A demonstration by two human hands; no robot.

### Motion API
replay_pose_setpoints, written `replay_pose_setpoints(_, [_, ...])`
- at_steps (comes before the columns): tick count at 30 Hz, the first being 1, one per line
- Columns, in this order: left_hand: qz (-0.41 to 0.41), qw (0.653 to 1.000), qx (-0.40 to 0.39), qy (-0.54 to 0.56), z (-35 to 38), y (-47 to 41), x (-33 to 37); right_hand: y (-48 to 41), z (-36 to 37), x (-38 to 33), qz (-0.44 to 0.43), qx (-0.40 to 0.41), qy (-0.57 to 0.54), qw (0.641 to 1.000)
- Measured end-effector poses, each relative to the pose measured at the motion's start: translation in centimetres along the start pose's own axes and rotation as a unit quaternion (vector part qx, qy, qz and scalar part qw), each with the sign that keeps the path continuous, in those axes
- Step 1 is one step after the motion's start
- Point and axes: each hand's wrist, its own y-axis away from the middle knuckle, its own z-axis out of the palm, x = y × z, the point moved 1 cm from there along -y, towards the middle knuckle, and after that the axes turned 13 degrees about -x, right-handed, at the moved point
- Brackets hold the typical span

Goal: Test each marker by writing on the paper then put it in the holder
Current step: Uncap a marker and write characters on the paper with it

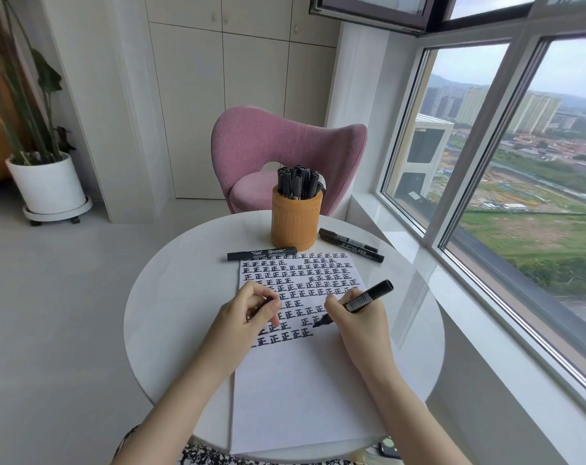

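Observation:
A white sheet of paper [301,391] lies on the round white table [170,313], its upper half filled with rows of black written characters. My right hand [355,317] grips an uncapped black marker [365,298], whose tip touches the paper at the end of a row. My left hand [251,313] rests on the paper with fingers curled round a small black piece that looks like the marker's cap. An orange holder [296,223] with several black markers stands at the table's far side.
One capped black marker [261,254] lies left of the holder, and two more markers [350,245] lie to its right. A pink chair [281,156] stands behind the table. A window runs along the right, and a potted plant [43,176] stands at far left.

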Motion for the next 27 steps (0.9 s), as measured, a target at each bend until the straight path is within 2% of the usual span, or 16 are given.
replay_pose_setpoints(16, [-0.004, 1.000, -0.006, -0.006, -0.01, 0.01, -0.11, 0.01, 0.18, 0.11, -0.016, 0.018, 0.007, 1.000])
replay_pose_setpoints(27, [-0.008, 1.000, -0.006, -0.010, -0.01, 0.01, -0.11, 0.10, 0.05, 0.21, -0.015, 0.003, -0.003, 1.000])
